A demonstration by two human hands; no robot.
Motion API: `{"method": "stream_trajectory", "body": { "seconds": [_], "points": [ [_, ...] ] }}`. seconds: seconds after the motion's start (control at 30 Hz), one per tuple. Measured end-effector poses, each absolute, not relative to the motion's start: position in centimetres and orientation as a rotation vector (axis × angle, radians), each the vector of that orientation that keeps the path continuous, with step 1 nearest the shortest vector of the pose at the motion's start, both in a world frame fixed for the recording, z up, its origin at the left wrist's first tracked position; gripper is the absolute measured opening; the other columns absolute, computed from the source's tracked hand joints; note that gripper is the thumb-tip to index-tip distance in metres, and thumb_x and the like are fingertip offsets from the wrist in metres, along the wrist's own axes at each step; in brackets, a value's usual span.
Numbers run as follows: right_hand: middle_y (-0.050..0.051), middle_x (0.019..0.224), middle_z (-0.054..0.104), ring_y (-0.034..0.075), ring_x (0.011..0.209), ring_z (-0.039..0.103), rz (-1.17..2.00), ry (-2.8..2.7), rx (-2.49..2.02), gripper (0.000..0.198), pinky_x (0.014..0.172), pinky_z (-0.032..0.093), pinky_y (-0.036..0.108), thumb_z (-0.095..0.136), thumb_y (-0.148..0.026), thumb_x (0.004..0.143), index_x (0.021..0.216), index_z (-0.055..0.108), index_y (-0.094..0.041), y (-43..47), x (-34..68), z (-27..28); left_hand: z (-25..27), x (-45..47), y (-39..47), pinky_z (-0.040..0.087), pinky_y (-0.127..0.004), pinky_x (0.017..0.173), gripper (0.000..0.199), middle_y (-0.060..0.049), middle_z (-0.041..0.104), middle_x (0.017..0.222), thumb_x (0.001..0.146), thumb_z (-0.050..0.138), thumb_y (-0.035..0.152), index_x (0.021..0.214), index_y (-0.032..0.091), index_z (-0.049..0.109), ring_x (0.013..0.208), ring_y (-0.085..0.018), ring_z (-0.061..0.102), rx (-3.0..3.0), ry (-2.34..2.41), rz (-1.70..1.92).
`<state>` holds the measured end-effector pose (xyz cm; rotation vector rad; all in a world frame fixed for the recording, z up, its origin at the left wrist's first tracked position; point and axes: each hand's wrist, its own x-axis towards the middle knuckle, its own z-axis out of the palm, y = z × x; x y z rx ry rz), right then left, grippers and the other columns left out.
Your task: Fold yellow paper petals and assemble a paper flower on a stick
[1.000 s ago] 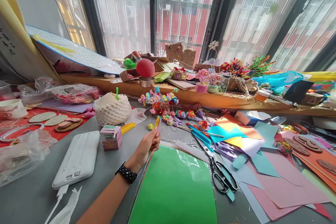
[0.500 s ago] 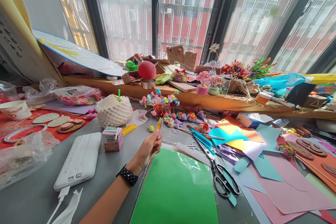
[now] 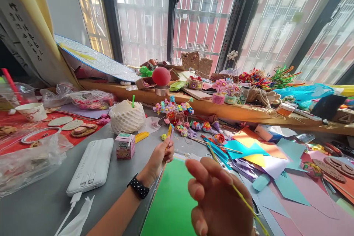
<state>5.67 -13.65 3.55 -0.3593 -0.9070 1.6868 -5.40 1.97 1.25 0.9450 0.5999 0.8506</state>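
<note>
My left hand (image 3: 159,159), with a dotted black watch band on the wrist, is closed around a small folded piece of coloured paper (image 3: 171,131) that sticks up yellow and bluish above the fingers. Close to the camera, my right hand (image 3: 221,201) has its fingers curled, with a thin yellow-green strand of yarn (image 3: 246,202) caught between them and trailing past the hand on both sides. Beneath both hands lies a glossy green sheet (image 3: 163,195). The right hand covers part of that sheet and most of the scissors behind it.
Left of the sheet are a white power bank (image 3: 91,166), a pink drink carton (image 3: 125,146) and a netted coconut (image 3: 127,118) with a green straw. Paper flowers (image 3: 173,108) stand behind. Coloured paper pieces (image 3: 293,188) cover the right side. A crowded wooden ledge (image 3: 199,105) runs under the window.
My right hand has come into view from the lower right, bringing the yellow-green yarn. The left hand keeps its hold on the paper. The view has shifted slightly left.
</note>
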Motion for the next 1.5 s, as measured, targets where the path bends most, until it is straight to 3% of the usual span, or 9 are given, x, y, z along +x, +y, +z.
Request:
{"method": "stream_trajectory", "body": {
  "seconds": [0.1, 0.27, 0.47, 0.6, 0.87, 1.17, 1.5],
  "points": [
    [0.0, 0.107, 0.057, 0.015, 0.085, 0.056, 1.705, -0.862, -0.135, 0.024, 0.049, 0.049, 0.024, 0.04, -0.042, 0.074, 0.062, 0.032, -0.023, -12.1, 5.6, 9.3, 1.5, -5.3, 1.7, 0.014, -0.021, 0.037, 0.033, 0.008, 0.02, 0.044, 0.074, 0.044, 0.047, 0.06, 0.019, 0.034, 0.038, -0.004, 0.012, 0.982, 0.626, 0.86],
    [0.003, 0.089, 0.062, 0.015, 0.066, 0.058, 1.586, -0.883, -0.342, 0.028, 0.036, 0.041, 0.02, 0.042, -0.045, 0.072, 0.06, 0.03, -0.023, -12.3, 6.0, 9.2, 1.9, -5.1, 1.1, 0.014, -0.022, 0.038, 0.034, 0.008, 0.019, 0.043, 0.075, 0.041, 0.049, 0.06, 0.019, 0.034, 0.039, -0.005, 0.013, 1.093, 0.665, 0.879],
    [-0.004, 0.055, 0.049, 0.007, 0.049, 0.045, 1.249, -1.071, -0.751, 0.014, 0.048, 0.037, 0.02, 0.044, -0.032, 0.08, 0.073, 0.042, -0.02, -9.5, 7.4, 8.1, 1.0, -4.9, 1.1, 0.02, -0.021, 0.039, 0.032, 0.007, 0.028, 0.046, 0.075, 0.042, 0.045, 0.06, 0.018, 0.037, 0.04, -0.006, 0.023, 1.459, 0.796, 1.018],
    [-0.006, 0.055, 0.036, 0.005, 0.048, 0.032, 0.917, -1.156, -1.043, 0.016, 0.044, 0.026, 0.018, 0.051, -0.033, 0.076, 0.074, 0.046, -0.018, -6.7, 8.0, 6.0, 0.6, -5.0, 1.0, 0.024, -0.021, 0.044, 0.029, 0.006, 0.033, 0.049, 0.077, 0.039, 0.041, 0.06, 0.017, 0.039, 0.044, -0.007, 0.029, 1.639, 0.877, 1.036],
    [-0.005, 0.053, 0.035, 0.007, 0.048, 0.03, 0.981, -1.329, -1.169, 0.026, 0.043, 0.022, 0.021, 0.051, -0.04, 0.073, 0.065, 0.045, -0.016, -4.0, 7.7, 1.8, 0.7, -4.7, 0.4, 0.022, -0.021, 0.042, 0.028, 0.006, 0.033, 0.047, 0.077, 0.041, 0.039, 0.058, 0.018, 0.04, 0.043, -0.008, 0.028, 1.608, 0.793, 0.941],
    [-0.005, 0.055, 0.036, 0.006, 0.048, 0.028, 1.017, -1.312, -1.222, 0.03, 0.043, 0.02, 0.021, 0.053, -0.046, 0.069, 0.065, 0.049, -0.016, -3.9, 8.4, 1.9, 0.9, -4.4, 0.0, 0.013, -0.022, 0.037, 0.034, 0.007, 0.024, 0.045, 0.075, 0.04, 0.047, 0.058, 0.018, 0.039, 0.037, -0.005, 0.019, 1.351, 0.649, 0.769],
    [-0.003, 0.058, 0.045, 0.008, 0.05, 0.036, 0.981, -1.341, -1.242, 0.027, 0.046, 0.026, 0.022, 0.055, -0.044, 0.068, 0.069, 0.054, -0.017, -3.8, 9.2, 1.6, 0.8, -4.8, 0.2, 0.023, -0.022, 0.047, 0.026, 0.004, 0.038, 0.049, 0.076, 0.043, 0.038, 0.059, 0.018, 0.043, 0.046, -0.01, 0.032, 1.679, 0.76, 0.947]
  ]
}}
